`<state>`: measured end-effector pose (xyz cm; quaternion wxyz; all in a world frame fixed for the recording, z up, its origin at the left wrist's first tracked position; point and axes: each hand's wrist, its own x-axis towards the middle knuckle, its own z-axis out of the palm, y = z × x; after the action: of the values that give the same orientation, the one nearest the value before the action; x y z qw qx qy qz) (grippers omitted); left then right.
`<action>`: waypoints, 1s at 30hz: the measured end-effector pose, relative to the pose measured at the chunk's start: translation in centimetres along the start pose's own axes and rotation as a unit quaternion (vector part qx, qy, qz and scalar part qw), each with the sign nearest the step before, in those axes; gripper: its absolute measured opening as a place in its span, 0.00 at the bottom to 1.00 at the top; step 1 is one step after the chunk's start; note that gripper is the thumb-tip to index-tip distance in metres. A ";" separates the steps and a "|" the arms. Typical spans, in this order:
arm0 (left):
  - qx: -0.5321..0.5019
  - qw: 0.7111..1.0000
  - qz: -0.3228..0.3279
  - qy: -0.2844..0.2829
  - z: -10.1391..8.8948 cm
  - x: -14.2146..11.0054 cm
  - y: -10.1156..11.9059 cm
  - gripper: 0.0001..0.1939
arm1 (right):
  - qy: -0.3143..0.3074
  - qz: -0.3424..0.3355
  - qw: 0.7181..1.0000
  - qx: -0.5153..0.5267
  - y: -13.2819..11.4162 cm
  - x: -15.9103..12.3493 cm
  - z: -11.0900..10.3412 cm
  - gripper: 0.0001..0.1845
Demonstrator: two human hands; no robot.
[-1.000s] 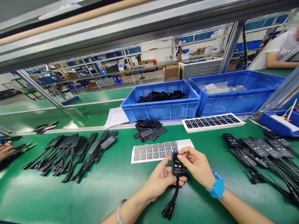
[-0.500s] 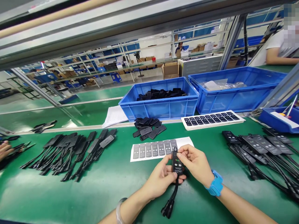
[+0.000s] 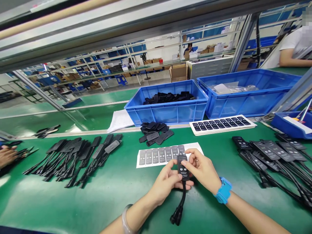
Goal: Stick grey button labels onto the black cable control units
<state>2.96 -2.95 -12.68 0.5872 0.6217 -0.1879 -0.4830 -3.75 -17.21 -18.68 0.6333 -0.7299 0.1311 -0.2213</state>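
Both hands grip one small black module [image 3: 183, 167] with a label on its face and two short cables [image 3: 179, 208] hanging toward me. My left hand [image 3: 165, 183] clasps its lower end from the left. My right hand [image 3: 203, 170], a blue watch on its wrist, pinches its upper right side with the fingers pressed on the label. Just beyond lies a white label sheet [image 3: 168, 154] with a row of dark labels.
A pile of cabled modules [image 3: 75, 156] lies to the left, labelled ones [image 3: 270, 154] to the right. Loose black covers [image 3: 154, 134] sit before a blue bin [image 3: 168, 105]; a second bin [image 3: 246, 92] and label stack [image 3: 220, 124] stand right. Another person's hand [image 3: 7, 155] shows at far left.
The module has been raised slightly toward the label sheet, and my right fingers have shifted from its top onto its face. The view drifted a little.
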 end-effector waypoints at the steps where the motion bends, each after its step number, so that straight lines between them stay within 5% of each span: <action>1: -0.018 1.000 0.003 0.009 -0.1 0.1 0.0 0.25 | -0.021 0.001 1.000 -0.003 0.1 0.0 0.1 0.23; 5: -0.045 0.997 0.036 0.042 -0.3 0.3 -0.4 0.22 | -0.106 -0.033 0.993 0.027 0.1 -0.4 0.6 0.40; 7: -0.029 0.997 0.046 0.056 -0.2 0.3 -0.5 0.24 | -0.123 -0.064 0.989 0.047 0.1 -0.5 0.8 0.39; 10: 0.022 0.996 0.054 0.070 0.0 0.4 -0.4 0.28 | -0.107 -0.083 0.990 0.049 0.0 -0.6 0.9 0.25; 17: 0.111 0.988 0.080 0.070 0.0 0.9 -1.4 0.28 | -0.067 -0.076 0.994 0.043 -0.3 -0.6 1.3 0.18; 22: 0.032 0.994 0.068 0.081 -0.2 1.2 -1.8 0.32 | -0.031 -0.129 0.989 -0.068 0.3 -0.7 1.6 0.28; 24: -0.022 0.996 0.064 0.057 -0.4 1.1 -1.7 0.38 | -0.021 -0.162 0.978 -0.127 0.6 -0.5 1.3 0.35; 26: 0.028 0.996 0.078 0.019 -0.8 1.0 -1.5 0.38 | -0.021 -0.179 0.967 -0.178 0.6 0.1 0.5 0.36; 28: 0.229 0.966 0.124 0.010 -1.6 0.8 -1.3 0.32 | -0.002 -0.156 0.954 -0.255 0.5 0.9 -1.1 0.32; 30: 0.480 0.860 0.167 0.036 -2.4 0.7 -1.0 0.26 | 0.033 -0.072 0.922 -0.379 0.3 1.8 -3.5 0.31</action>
<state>4.89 -2.01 -14.25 0.2939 0.8029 -0.4764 -0.2050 -3.90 -21.13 -18.38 0.2868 -0.9153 0.1732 -0.2238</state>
